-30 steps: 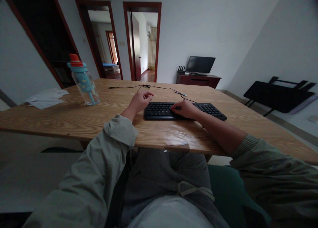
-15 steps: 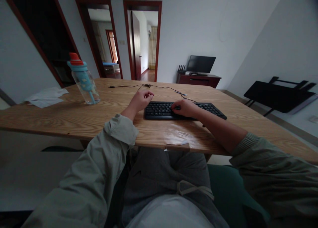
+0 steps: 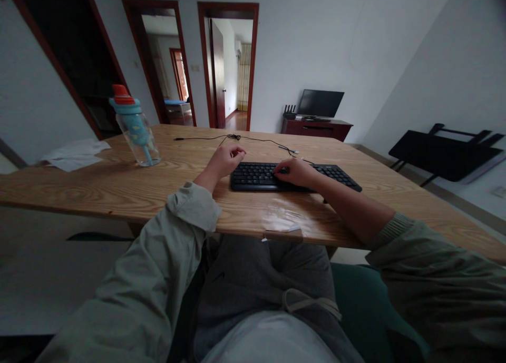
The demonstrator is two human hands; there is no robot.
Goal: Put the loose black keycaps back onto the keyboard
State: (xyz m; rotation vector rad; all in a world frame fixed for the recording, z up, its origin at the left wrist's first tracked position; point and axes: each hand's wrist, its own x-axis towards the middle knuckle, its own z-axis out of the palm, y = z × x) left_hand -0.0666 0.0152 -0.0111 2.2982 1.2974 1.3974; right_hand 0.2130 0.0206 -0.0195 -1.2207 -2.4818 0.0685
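Observation:
A black keyboard (image 3: pixel 253 177) lies on the wooden table (image 3: pixel 190 168) in front of me. My right hand (image 3: pixel 294 172) rests over its middle, thumb and fingers pinched together at the keys. Whatever may sit between those fingertips is too small and hidden to make out. Just off the keyboard's far left corner is my left hand (image 3: pixel 227 158), raised a little with its fingers curled in and closed. The inside of that hand is hidden too. Behind the keyboard a thin black cable (image 3: pixel 261 139) runs across the table, partly bundled.
A clear bottle (image 3: pixel 136 134) with a blue and red lid stands at the left, beside crumpled white tissue (image 3: pixel 75 155). A small blue-and-white item (image 3: pixel 288 150) lies behind the keyboard. Farther off are a monitor (image 3: pixel 321 103) on a cabinet and a folded black table (image 3: pixel 446 152).
Hardly anything differs. The fingers of my right hand have shifted very slightly over the keys; my left hand stays in place. The whole view has tilted a touch.

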